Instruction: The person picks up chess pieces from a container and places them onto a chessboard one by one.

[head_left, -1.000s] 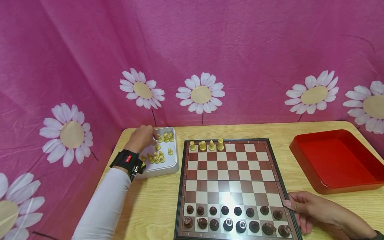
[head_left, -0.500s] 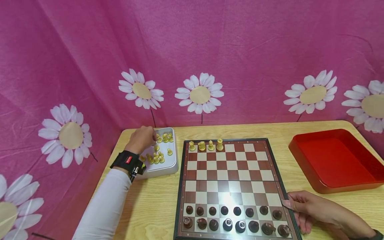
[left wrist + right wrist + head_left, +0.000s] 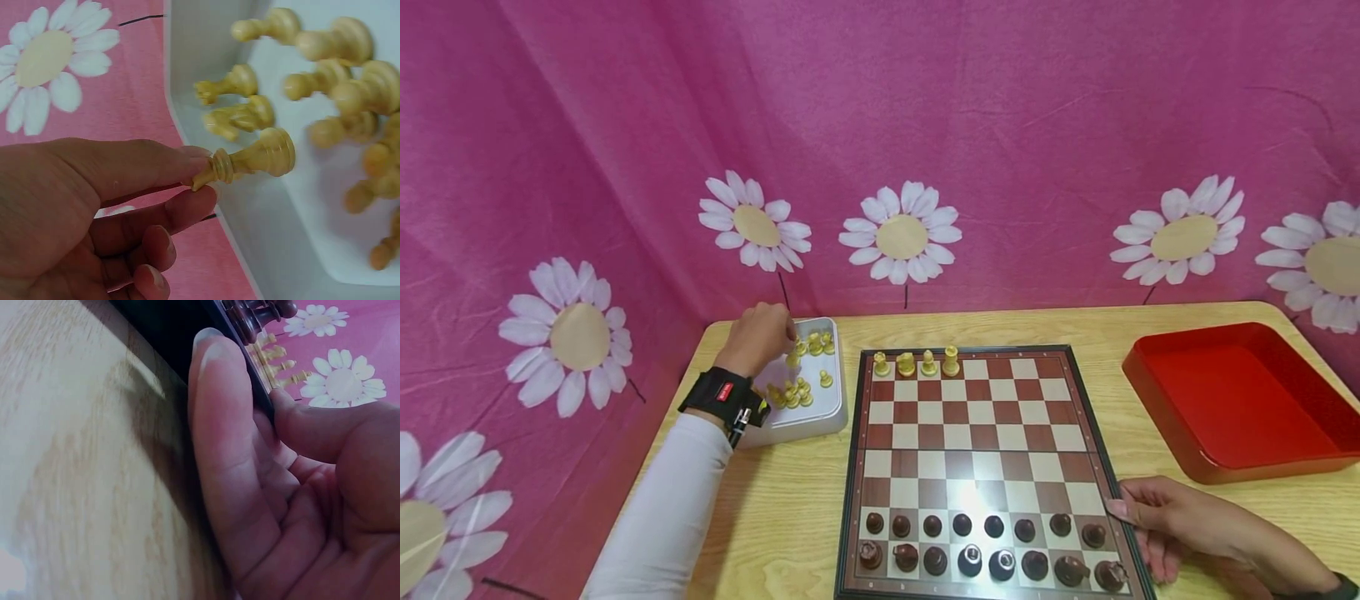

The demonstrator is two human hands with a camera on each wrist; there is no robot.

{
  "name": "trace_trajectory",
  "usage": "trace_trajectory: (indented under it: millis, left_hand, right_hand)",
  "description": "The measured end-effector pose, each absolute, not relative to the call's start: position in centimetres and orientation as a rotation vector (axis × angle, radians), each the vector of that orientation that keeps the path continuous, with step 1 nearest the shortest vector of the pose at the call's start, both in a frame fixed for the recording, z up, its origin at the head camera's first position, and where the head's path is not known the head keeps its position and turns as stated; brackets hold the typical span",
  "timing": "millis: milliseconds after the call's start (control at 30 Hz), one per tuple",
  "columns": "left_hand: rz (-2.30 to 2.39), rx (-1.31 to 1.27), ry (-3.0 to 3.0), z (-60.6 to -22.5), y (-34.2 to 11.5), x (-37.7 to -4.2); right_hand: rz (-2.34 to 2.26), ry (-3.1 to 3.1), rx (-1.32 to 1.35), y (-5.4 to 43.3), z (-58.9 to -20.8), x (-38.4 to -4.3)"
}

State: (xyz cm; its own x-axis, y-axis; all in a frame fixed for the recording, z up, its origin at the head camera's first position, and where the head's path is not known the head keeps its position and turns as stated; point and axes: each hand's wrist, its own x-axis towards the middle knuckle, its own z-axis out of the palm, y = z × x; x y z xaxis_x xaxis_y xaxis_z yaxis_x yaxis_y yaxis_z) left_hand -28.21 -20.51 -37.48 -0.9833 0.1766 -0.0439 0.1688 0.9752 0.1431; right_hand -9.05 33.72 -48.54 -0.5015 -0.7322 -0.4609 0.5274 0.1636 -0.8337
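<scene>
My left hand [image 3: 762, 337] is over the white box [image 3: 808, 429] at the far left. In the left wrist view, its thumb and forefinger pinch a cream chess piece [image 3: 265, 156] by the top, which the fingertips partly cover; the base points away from the hand. Several other cream pieces [image 3: 362, 87] lie in the box. On the right, my right hand [image 3: 1183, 521] grips the edge of the chessboard [image 3: 977, 437], thumb on top and fingers against the side and underneath. Dark pieces [image 3: 970, 560] fill the two near rows, and several cream ones [image 3: 906, 364] stand along the far row.
A red tray [image 3: 1270, 400] sits on the wooden table [image 3: 775, 517], right of the board. Behind the table hangs a pink cloth [image 3: 1015, 150] printed with daisies, which also runs along the left side.
The left hand has risen slightly over the white box, with a cream chess piece now at its fingertips. The right hand keeps its hold on the board's edge.
</scene>
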Motion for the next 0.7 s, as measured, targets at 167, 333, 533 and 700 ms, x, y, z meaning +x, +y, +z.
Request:
trace_trajectory:
  millis: [167,333,533,700]
  left_hand:
    - [0.183,0.294,3.104,-36.1,-19.6,-28.2]
    - [0.167,0.329,3.132,-35.0,-18.8,-28.0]
    - [0.196,0.376,3.123,-33.9,-17.2,-27.8]
    - [0.193,0.439,3.15,-33.4,-15.7,-27.8]
  right_hand:
    - [-1.543,1.446,-0.208,33.8,-48.6,-9.0]
    - [-1.546,1.442,-0.214,33.8,-48.6,-9.1]
    - [-1.533,1.503,-0.228,33.6,-48.8,-9.0]
    - [-1.53,1.507,-0.237,33.6,-48.9,-9.0]
